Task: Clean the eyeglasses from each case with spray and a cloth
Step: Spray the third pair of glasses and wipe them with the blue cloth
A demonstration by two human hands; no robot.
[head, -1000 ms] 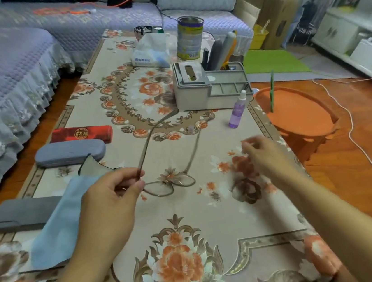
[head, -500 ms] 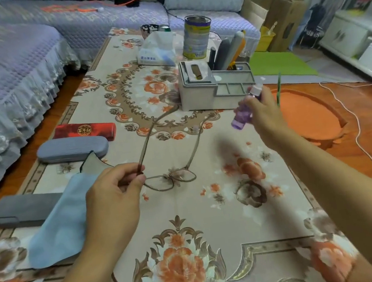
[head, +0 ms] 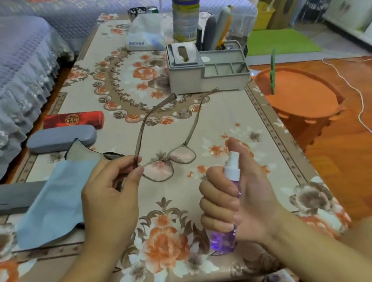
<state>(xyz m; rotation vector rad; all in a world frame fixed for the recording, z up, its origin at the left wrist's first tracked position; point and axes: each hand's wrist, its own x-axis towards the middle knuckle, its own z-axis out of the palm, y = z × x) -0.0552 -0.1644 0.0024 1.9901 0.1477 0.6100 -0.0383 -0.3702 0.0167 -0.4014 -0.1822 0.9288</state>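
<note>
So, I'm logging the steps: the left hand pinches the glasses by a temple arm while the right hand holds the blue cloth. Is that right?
Not quite. In the head view the right hand holds the purple spray bottle, not the blue cloth, which lies on the table. The left hand does pinch the glasses by a temple arm.

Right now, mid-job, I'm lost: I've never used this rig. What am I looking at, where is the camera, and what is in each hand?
There is no machine here: these are a person's two bare hands, filmed by one wide-angle camera worn on the head, looking forward and down. The surface is a low table under a floral cloth. The left hand pinches a pair of eyeglasses at the hinge, temples unfolded and pointing away. The right hand grips a purple spray bottle, nozzle up near the lenses. On the table's left side lie a blue cloth, two grey cases and a red case. Farther back stand a grey organiser, a tissue pack and a tin.
</note>
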